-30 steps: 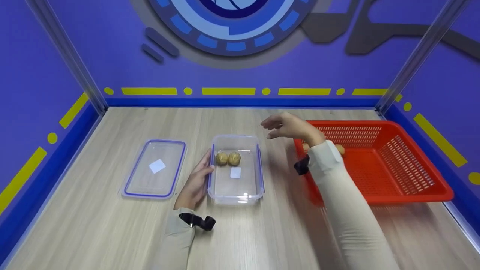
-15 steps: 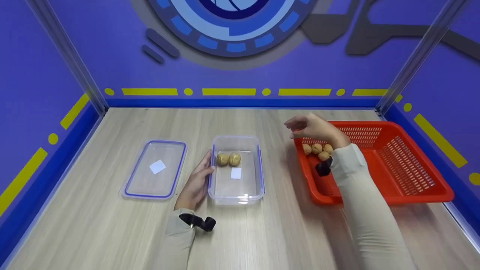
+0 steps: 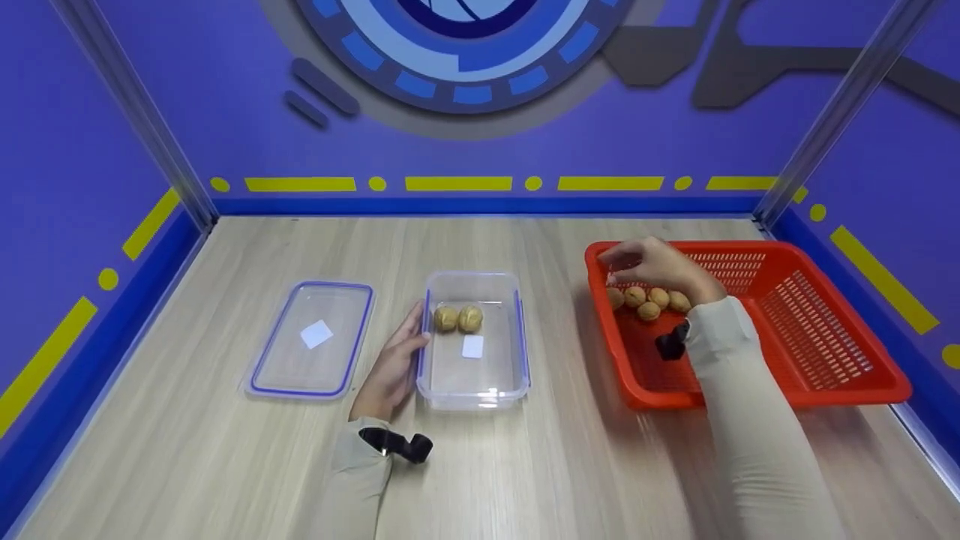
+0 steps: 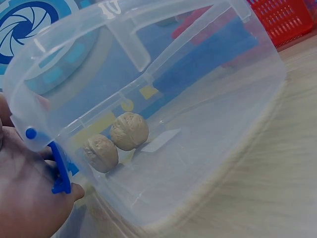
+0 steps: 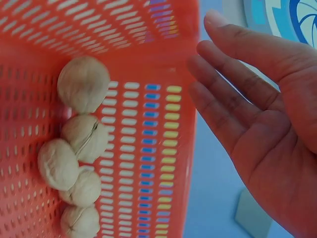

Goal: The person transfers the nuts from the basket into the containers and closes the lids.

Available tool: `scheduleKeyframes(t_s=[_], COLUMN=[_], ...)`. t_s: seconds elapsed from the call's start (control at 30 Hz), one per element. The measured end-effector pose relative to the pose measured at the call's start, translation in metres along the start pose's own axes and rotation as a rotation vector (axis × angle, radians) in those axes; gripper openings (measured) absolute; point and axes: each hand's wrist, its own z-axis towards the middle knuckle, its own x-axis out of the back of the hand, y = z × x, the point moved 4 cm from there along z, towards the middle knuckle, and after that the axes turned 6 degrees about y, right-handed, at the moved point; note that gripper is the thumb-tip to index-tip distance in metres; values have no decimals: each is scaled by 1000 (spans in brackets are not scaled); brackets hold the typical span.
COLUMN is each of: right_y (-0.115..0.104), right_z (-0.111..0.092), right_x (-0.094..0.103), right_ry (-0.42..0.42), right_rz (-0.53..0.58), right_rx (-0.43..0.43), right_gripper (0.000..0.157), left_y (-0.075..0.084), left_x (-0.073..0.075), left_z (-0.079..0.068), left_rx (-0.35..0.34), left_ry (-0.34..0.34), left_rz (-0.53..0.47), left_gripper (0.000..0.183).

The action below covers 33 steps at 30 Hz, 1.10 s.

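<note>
A clear plastic food container (image 3: pixel 480 375) with a blue seal stands in mid-table. Two walnuts (image 4: pixel 130 131) lie side by side in it, near a white paper label (image 3: pixel 472 346). My left hand (image 3: pixel 390 375) holds the container's left side, thumb at the rim and fingers along the outer wall. Over the left back corner of the red basket (image 3: pixel 757 397) hovers my right hand (image 3: pixel 656 266), fingers loosely bent with nothing between them. Below it several walnuts (image 5: pixel 84 84) sit together in the basket, apart from the hand.
The container's lid (image 3: pixel 307 360), clear with a blue seal and a white label, lies flat left of the left hand. Purple-blue panels (image 3: pixel 480 161) close off the wooden table (image 3: pixel 540 457) at the back and sides. The basket's rim stands high above the tabletop.
My right hand has moved rightward from beside the container to over the basket, bringing more walnuts into sight. The left hand and the container have stayed put.
</note>
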Motion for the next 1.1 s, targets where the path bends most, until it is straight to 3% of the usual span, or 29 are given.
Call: scheduleKeyframes(t_s=[0.33,0.57,0.8,1.1], right_y=[24,35,38,41], right_z=[-6,-6,-6,-8], right_x=[-9,-18,-25,-32], right_ry=[-14,-24,-56,-129], right_rz=[-76,-47,-97,-28], right_rx=[-101,-184,-197,-266], right_gripper=[38,41,45,45], left_y=[-2,-1,-1,-1], left_x=[0,0,0,0], left_z=[1,0,1,0], left_rx=[-12,-18,-4,1], left_ry=[-20,-18,-3,1], left_rz=[16,14,18,15], left_gripper=[67,68,67,67])
